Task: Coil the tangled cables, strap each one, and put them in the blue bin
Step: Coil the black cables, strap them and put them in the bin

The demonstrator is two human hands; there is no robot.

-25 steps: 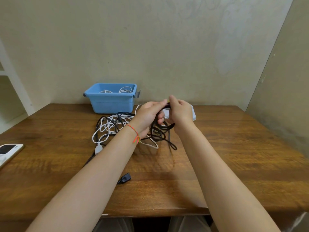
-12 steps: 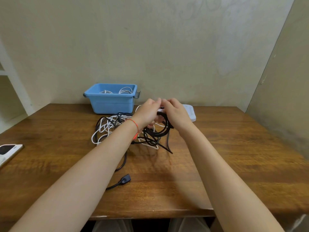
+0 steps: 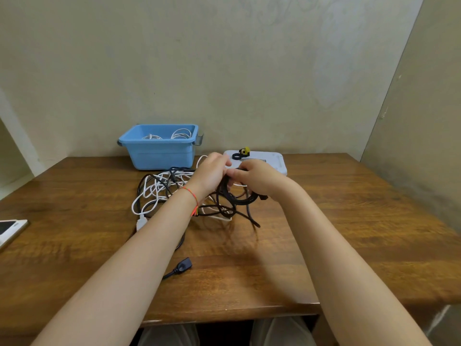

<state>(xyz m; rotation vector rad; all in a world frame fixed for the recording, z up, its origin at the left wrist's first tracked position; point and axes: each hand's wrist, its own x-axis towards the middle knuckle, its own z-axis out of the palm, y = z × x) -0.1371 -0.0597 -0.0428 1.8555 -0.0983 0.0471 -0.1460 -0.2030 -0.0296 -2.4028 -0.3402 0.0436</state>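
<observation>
A tangle of white and black cables [image 3: 159, 188] lies on the wooden table [image 3: 336, 221] in front of the blue bin [image 3: 159, 148]. White coiled cables [image 3: 180, 134] lie inside the bin. My left hand [image 3: 212, 174] and my right hand [image 3: 257, 179] meet above the tangle, and both grip a black cable coil [image 3: 234, 199] that hangs below them. A loose black end [image 3: 253, 222] trails from the coil to the table. A black plug [image 3: 183, 265] lies near the front, below my left forearm.
A grey flat box [image 3: 272, 161] stands behind my hands with a black strap ring [image 3: 236, 156] and a yellow and black piece [image 3: 245, 151] on it. A phone [image 3: 10, 229] lies at the table's left edge. Walls close in behind and on the right.
The view has tipped down a little. My hands stay joined on the black coil and have shifted slightly right, with the coil hanging lower. The strap pieces on the grey box now show.
</observation>
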